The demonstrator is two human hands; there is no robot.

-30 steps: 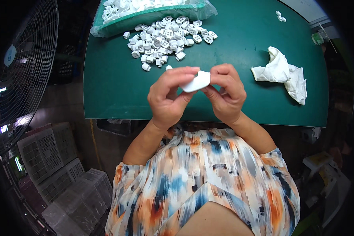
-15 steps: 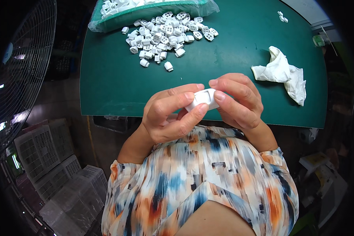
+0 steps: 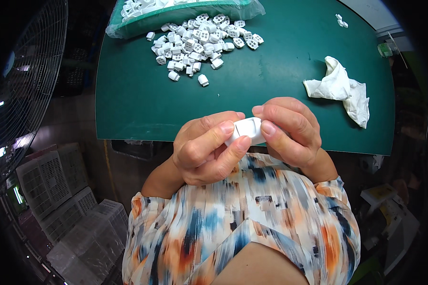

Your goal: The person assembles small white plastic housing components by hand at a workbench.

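White plastic piece (image 3: pixel 246 130), pinched by left hand (image 3: pixel 205 153), right hand (image 3: pixel 290 130)

A small white plastic part (image 3: pixel 246 130) shows only partly, pinched between left hand (image 3: pixel 205 152) and right hand (image 3: pixel 290 130); its shape cannot be told. The top edge crops a bagged green tray (image 3: pixel 176 14).
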